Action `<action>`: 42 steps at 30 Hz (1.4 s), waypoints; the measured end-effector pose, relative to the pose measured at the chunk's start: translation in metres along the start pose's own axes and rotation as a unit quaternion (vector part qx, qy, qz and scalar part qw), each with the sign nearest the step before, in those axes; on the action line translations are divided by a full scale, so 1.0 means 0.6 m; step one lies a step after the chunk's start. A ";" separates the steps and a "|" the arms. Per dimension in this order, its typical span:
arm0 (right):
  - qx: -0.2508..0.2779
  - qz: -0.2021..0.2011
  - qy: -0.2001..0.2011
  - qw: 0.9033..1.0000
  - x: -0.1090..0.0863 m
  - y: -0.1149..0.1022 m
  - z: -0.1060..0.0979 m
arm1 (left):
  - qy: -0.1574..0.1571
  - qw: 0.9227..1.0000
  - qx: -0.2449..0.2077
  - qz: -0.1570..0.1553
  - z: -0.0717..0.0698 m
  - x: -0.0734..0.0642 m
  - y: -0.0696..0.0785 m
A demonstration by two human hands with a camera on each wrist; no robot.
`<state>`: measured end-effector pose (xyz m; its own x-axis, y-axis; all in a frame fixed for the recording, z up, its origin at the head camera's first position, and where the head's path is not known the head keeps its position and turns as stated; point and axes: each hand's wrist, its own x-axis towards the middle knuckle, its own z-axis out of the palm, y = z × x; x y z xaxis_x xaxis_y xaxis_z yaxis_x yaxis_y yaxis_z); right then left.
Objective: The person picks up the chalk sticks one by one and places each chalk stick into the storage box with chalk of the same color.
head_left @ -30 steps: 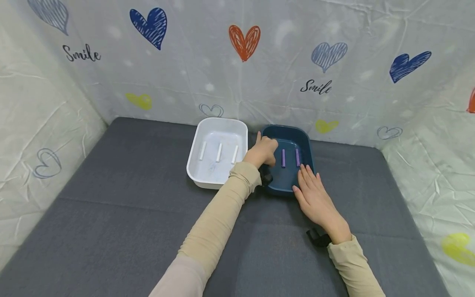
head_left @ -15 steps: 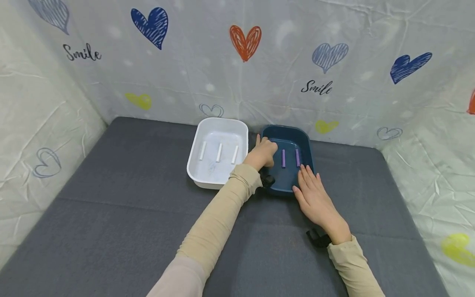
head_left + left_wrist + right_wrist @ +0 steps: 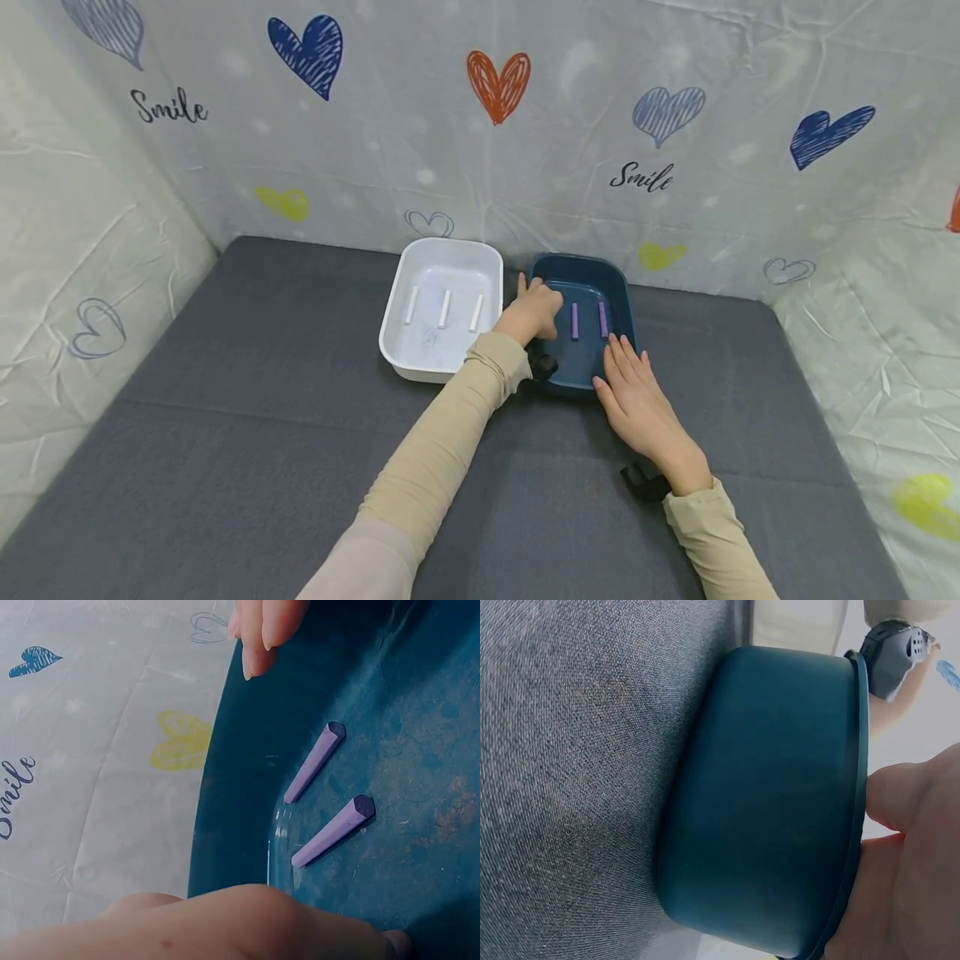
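A dark blue tray (image 3: pixel 577 367) holds two purple chalk sticks (image 3: pixel 575 322), lying apart on its floor; the left wrist view shows the angular end of a purple stick (image 3: pixel 332 830). My left hand (image 3: pixel 529 310) reaches over the tray's left side, its fingers bent down inside and one finger stretched along the rim. Whether a stick sits between its fingertips I cannot tell, as the hand hides them. The right hand (image 3: pixel 637 406) lies along the tray's near right corner with straight fingers; in the right wrist view its thumb (image 3: pixel 891 796) rests at the rim.
Left of the blue tray stands a white tray (image 3: pixel 420 360) with three white chalk sticks (image 3: pixel 443 309) side by side. Both trays sit at the back of a grey cloth-covered table (image 3: pixel 247 467). Behind them hangs a pale curtain (image 3: pixel 390 108) with printed hearts.
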<state>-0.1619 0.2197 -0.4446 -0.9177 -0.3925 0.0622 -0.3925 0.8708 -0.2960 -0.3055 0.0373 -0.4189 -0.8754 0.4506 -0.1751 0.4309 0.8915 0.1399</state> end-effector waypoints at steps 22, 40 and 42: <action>-0.002 -0.005 0.001 1.000 -0.002 0.000 0.000 | -0.004 1.000 0.003 -0.004 -0.002 -0.005 0.002; 0.009 -0.006 0.002 1.000 0.002 0.005 -0.001 | -0.018 1.000 -0.022 0.001 -0.009 -0.005 0.000; 0.017 -0.008 0.005 1.000 0.001 0.006 0.000 | -0.027 0.999 -0.033 0.002 -0.011 -0.006 0.001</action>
<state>-0.1639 0.2224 -0.4457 -0.9121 -0.4030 0.0758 -0.4045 0.8542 -0.3266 -0.3036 0.0358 -0.4117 -0.8602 0.4573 -0.2259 0.4170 0.8855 0.2048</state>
